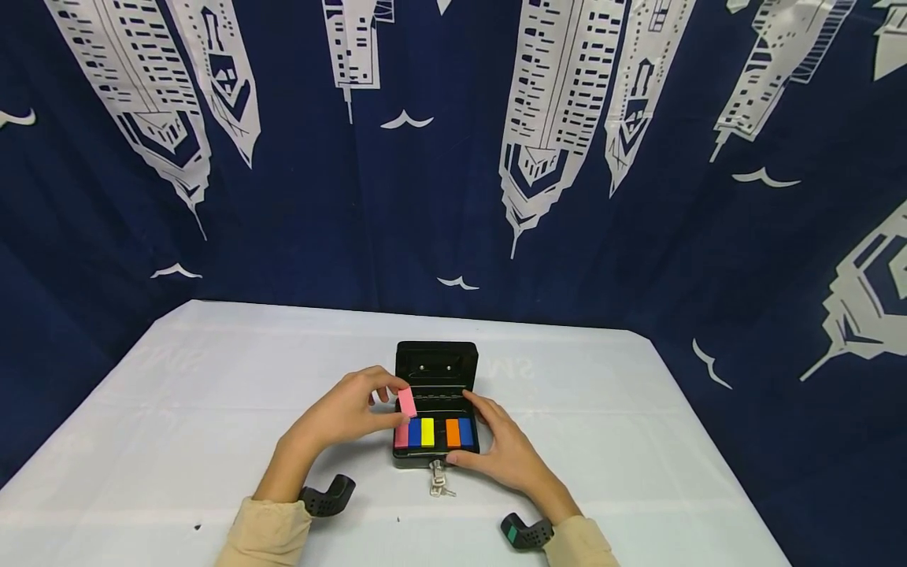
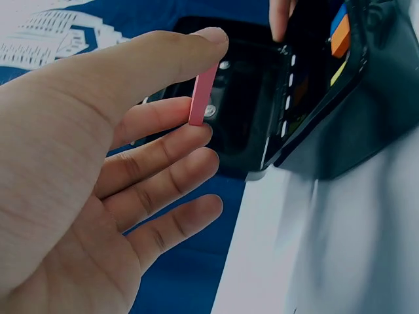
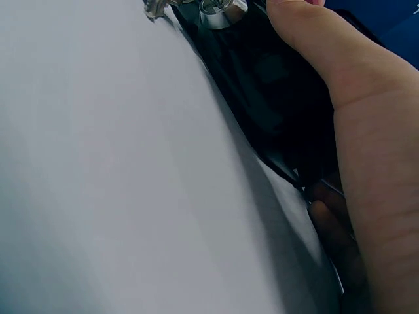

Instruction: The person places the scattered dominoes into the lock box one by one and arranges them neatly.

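A black metal cash box (image 1: 436, 453) stands with its lid (image 1: 436, 361) raised. Inside lie coloured blocks: a pink block (image 1: 401, 435), a blue one (image 1: 415, 432), a yellow one (image 1: 427, 432), an orange one (image 1: 453, 433) and another blue block (image 1: 465, 431). Above the box's left side, my left hand (image 1: 354, 405) pinches a pink block (image 2: 203, 95) between thumb and fingers; its other fingers are spread. My right hand (image 1: 506, 449) grips the box's right side, thumb at the front edge, a finger by the hinge. In the right wrist view, its fingers are partly hidden.
A silver lock (image 3: 224, 12) sits on the box's front, with keys (image 1: 441, 488) hanging from it. Under everything is a white table (image 1: 212, 441). Behind it hangs a dark blue cloth (image 1: 425, 197) with white building prints. A small dark speck (image 1: 198, 527) lies at the front left.
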The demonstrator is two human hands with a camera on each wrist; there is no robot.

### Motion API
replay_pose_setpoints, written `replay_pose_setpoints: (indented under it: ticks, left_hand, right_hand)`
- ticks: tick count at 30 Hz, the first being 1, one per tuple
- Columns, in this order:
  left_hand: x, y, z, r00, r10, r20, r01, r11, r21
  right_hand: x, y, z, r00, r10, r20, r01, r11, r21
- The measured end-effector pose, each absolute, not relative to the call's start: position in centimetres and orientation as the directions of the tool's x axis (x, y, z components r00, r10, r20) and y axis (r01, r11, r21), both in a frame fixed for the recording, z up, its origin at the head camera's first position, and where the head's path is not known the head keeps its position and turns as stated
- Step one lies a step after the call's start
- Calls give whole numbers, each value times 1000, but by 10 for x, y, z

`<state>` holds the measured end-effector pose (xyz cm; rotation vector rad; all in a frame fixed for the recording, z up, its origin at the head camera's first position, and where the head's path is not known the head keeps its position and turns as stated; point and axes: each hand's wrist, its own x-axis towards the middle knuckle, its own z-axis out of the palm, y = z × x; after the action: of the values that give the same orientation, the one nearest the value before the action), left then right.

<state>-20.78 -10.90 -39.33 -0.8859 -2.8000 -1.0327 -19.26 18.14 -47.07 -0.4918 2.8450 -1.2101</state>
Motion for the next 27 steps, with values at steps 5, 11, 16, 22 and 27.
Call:
replay_pose_setpoints:
  ticks: [5, 11, 16, 22, 27]
  left_hand:
    - [-208, -100, -397, -823, 518, 233, 543, 598, 590]
    - [-209, -91, -402, -799, 544, 256, 577, 576, 578]
    - [-208, -84, -407, -790, 554, 264, 590, 567, 575]
    - [-207, -71, -413, -770, 576, 276, 620, 570, 540]
    - [-206, -65, -417, -761, 584, 281, 629, 561, 537]
  right_hand:
    - [-192, 182, -471, -949, -290, 121, -288, 647, -706]
    - [-193, 182, -471, -947, -297, 122, -294, 646, -705]
    - [-193, 183, -470, -945, -302, 128, -300, 639, -708]
    - [-192, 182, -470, -942, -304, 141, -311, 639, -704]
    - [-192, 182, -470, -943, -303, 141, -311, 639, -704]
